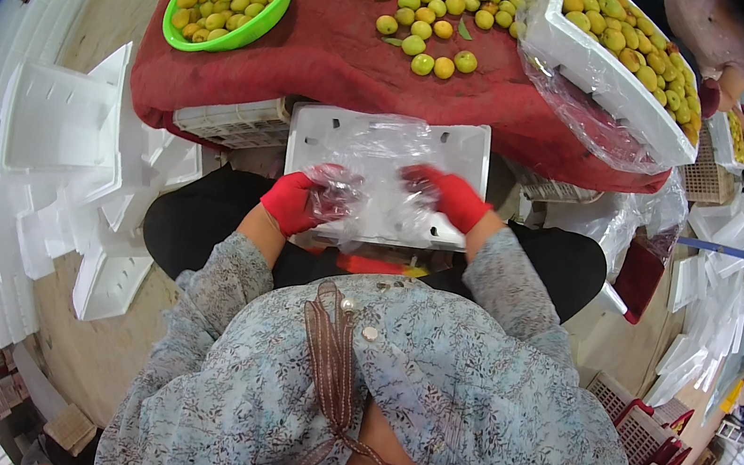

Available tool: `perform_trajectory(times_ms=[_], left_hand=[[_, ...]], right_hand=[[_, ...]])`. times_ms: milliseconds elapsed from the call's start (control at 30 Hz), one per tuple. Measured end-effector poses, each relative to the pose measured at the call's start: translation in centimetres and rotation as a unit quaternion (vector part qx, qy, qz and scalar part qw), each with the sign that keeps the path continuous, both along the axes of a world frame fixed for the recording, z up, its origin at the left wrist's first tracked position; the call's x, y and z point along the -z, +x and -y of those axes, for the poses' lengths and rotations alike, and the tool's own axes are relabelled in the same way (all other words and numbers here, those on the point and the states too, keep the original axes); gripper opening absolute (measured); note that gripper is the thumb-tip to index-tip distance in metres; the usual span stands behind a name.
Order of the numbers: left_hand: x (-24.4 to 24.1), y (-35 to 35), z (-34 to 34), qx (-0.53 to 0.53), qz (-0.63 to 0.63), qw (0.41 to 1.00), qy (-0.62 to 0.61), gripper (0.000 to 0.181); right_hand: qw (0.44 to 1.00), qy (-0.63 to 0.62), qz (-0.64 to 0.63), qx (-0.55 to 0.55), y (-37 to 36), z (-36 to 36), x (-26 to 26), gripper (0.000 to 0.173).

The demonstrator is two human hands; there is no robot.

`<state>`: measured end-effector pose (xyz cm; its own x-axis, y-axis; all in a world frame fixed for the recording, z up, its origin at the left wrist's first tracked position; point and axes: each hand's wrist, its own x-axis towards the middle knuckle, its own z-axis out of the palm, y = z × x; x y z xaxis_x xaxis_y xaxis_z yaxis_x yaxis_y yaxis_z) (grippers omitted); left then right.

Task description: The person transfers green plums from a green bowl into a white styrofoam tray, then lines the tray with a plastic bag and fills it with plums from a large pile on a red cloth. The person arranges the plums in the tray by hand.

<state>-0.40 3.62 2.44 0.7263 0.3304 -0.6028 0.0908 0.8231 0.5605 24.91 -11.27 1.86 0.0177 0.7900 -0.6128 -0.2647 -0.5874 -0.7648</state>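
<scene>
A white foam box (pixel 380 226) sits between my knees, below the edge of the cloth-covered table. Clear plastic film (pixel 385 141), crumpled and shiny, lies across the box and reaches over its far rim. My left hand (pixel 309 199), in a red glove, grips a bunched part of this film above the box's left side. On the right, my red-gloved right hand (pixel 448 197) has its fingers curled in the film. Motion blur and glare partly hide the fingertips of both hands.
The red cloth (pixel 325 55) bears loose yellow-green fruit (pixel 439 6), a green plastic bowl (pixel 278 12) of fruit and a film-lined foam box (pixel 615 74) heaped with fruit. Empty foam boxes (pixel 63 118) are piled at left. Another person's arm (pixel 728 86) shows at upper right.
</scene>
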Motion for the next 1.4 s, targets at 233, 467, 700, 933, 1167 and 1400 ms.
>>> perform_trajectory(times_ms=[233,467,700,933,1167,1400], left_hand=[[8.6,-0.3,-5.6,-0.047,-0.432,0.859,0.271,0.042],[9.5,-1.6,-4.6,0.162,-0.378,0.885,0.216,0.034],[19.4,-1.5,-9.9,-0.136,-0.337,0.835,0.413,0.036],[13.3,4.5,-10.8,0.133,-0.485,0.712,0.49,0.037],[17.5,9.7,-16.3,0.128,-0.522,0.711,0.454,0.04],[16.3,4.2,-9.2,0.476,-0.442,0.597,0.471,0.04]], right_hand=[[0.9,-0.031,0.383,0.205,13.6,6.6,9.1,0.038],[0.929,-0.149,0.333,0.063,16.1,6.3,12.0,0.04],[0.847,-0.159,0.508,0.014,24.3,7.1,18.8,0.024],[0.907,-0.027,0.32,0.273,19.2,3.6,16.0,0.042],[0.897,-0.101,0.417,0.107,19.6,-0.2,14.2,0.048],[0.826,-0.155,0.473,-0.266,10.9,2.7,8.9,0.049]])
